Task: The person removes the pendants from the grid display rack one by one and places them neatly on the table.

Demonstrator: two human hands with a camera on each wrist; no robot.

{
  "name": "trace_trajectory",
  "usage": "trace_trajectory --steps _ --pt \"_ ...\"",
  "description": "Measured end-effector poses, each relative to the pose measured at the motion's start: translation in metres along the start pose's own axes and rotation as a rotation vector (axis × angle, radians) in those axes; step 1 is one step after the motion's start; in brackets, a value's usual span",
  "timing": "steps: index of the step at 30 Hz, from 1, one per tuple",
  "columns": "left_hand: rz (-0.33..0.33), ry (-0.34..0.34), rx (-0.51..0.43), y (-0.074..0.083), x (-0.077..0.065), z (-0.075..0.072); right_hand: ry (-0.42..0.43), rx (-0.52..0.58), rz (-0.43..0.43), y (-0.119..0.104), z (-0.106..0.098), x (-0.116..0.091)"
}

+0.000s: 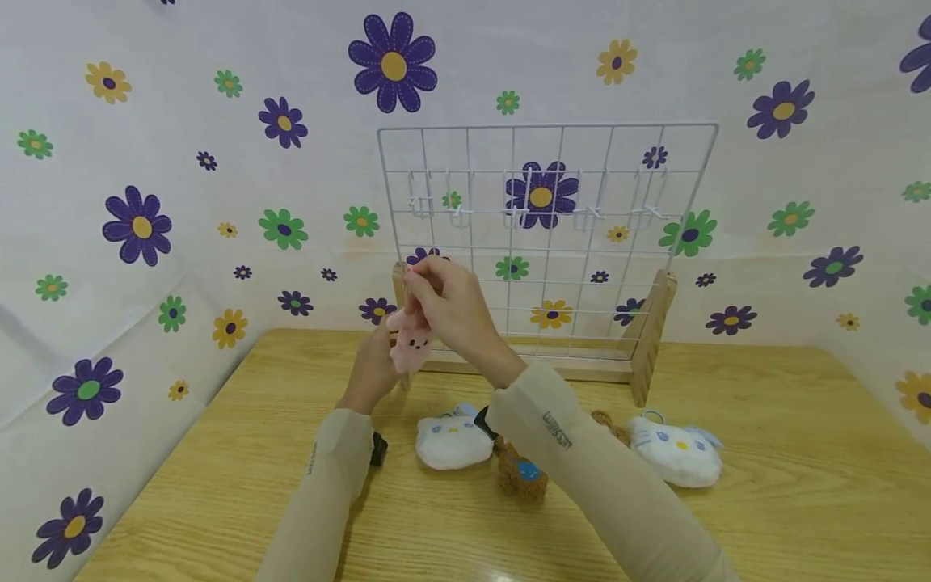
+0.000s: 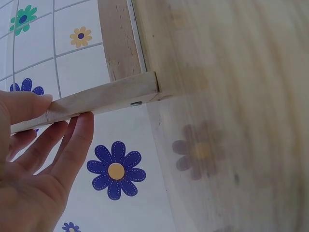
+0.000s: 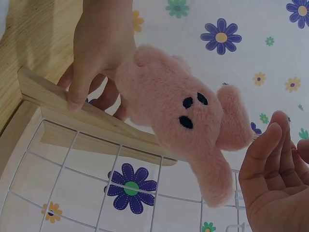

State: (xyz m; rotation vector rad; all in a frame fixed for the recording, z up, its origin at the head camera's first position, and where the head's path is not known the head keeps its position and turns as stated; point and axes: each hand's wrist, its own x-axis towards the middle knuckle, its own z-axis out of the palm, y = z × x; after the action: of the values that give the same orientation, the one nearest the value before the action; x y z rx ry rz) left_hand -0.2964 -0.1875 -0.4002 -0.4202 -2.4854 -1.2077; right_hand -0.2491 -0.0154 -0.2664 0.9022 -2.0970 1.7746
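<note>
A pink plush bunny [image 1: 412, 347] hangs below my right hand [image 1: 458, 303], which pinches it from above its ears. The loop or cord between them is too small to make out. In the right wrist view the bunny [image 3: 169, 101] shows black eyes and nose, its ears pointing toward my right fingers [image 3: 263, 154]. My left hand [image 1: 373, 364] grips the wooden stand's left side, behind the bunny in the head view. From the left wrist, thumb and fingers are seen on either side of a wooden bar [image 2: 106, 94]. The stand carries a white wire grid rack [image 1: 545, 126].
Several white hooks [image 1: 460, 217] hang in a row on the grid. In front lie a white plush cat head [image 1: 452, 444], a brown plush [image 1: 520, 477], another white plush cat head [image 1: 684, 459] and a second brown plush [image 1: 609, 424] partly behind my right sleeve. A flowered cloth backs the table.
</note>
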Motion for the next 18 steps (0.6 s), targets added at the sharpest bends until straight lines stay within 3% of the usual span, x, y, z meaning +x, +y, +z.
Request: trace_trajectory --steps 6,11,18 --pt "-0.004 -0.029 0.014 -0.001 0.000 -0.002 -0.011 0.015 0.004 0.004 0.001 -0.005" --pt "0.044 -0.019 0.013 -0.005 0.004 -0.003 -0.012 0.000 0.016 0.008 0.000 -0.009" --pt "0.021 -0.030 0.014 -0.006 0.006 -0.002 -0.019 -0.016 0.049 0.018 0.000 -0.015"
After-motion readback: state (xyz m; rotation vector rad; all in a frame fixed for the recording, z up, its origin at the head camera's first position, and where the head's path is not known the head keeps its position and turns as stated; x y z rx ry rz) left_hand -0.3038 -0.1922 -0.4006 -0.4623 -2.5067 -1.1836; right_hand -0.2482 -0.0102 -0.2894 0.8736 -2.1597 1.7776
